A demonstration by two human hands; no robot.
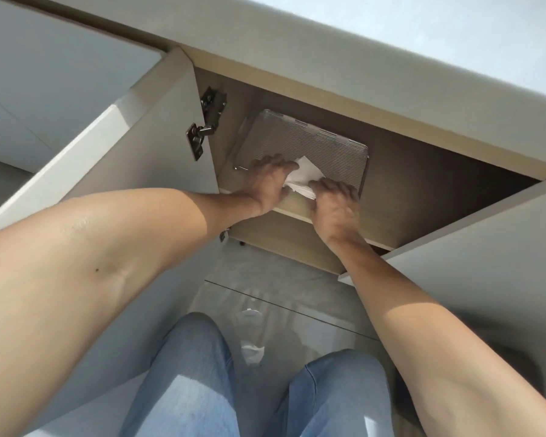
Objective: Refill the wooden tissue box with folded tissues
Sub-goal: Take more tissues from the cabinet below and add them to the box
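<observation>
A stack of white folded tissues [303, 179] lies at the front edge of a shelf inside an open cabinet. My left hand [270, 181] grips its left side and my right hand [334, 200] grips its right side. One tissue corner sticks up between them. Behind the tissues stands a ribbed translucent plastic container [309, 143]. No wooden tissue box is in view.
The cabinet's left door [158, 146] is swung open with a metal hinge [207, 121]; the right door [473, 247] is open too. The wooden shelf edge [375, 222] runs under my hands. On the floor below lie a clear plastic wrapper [249, 335] and my knees in jeans.
</observation>
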